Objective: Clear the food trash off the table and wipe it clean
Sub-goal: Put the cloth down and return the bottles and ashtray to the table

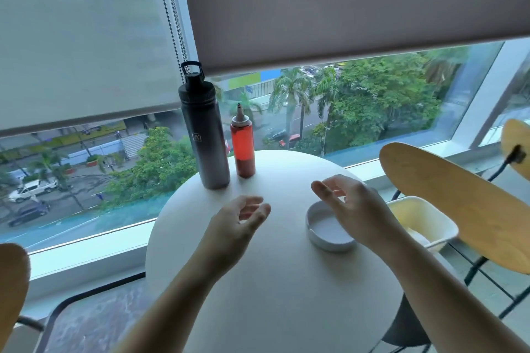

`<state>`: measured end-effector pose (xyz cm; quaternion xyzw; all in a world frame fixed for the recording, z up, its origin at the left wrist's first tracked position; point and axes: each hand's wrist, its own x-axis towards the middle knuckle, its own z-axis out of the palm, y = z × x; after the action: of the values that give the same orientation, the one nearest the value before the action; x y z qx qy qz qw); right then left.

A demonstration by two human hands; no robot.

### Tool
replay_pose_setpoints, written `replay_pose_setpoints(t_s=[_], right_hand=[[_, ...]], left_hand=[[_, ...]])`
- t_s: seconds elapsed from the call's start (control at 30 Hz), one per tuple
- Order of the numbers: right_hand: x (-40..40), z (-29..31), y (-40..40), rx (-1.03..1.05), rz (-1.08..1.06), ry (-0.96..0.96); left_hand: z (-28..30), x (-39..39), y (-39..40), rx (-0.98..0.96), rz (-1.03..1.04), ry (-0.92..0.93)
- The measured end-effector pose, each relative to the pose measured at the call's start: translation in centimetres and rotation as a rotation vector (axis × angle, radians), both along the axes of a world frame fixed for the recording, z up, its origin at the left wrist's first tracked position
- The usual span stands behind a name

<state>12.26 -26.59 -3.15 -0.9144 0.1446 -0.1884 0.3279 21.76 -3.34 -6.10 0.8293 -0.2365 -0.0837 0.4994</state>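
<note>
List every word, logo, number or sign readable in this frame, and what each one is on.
"A" inside a small square emblem: on the dark water bottle, though it is blurred and only likely.
Sauce bottle: no label visible.
White dish: no markings visible.
Street banners outside the window: too small and blurred to read.

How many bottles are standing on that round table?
2. The dark flask stands at the table's far left edge by the window; the red squeeze bottle stands just right of it. Nothing seems hidden.

Left hand (241, 219), right hand (348, 203) — fingers relaxed
</note>
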Motion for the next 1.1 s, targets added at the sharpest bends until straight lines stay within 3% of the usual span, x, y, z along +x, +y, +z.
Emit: replay_pose_setpoints(t_s=[0.7, 1.1], right_hand=[[-2.0, -3.5, -6.3, -0.119, 0.038, 0.082], [-0.8, -4.8, -7.5, -0.079, 0.114, 0.090]], left_hand=[[-1.7, -3.4, -7.7, 0.116, 0.046, -0.028], [-2.2, -5.5, -9.7, 0.061, 0.165, 0.019]])
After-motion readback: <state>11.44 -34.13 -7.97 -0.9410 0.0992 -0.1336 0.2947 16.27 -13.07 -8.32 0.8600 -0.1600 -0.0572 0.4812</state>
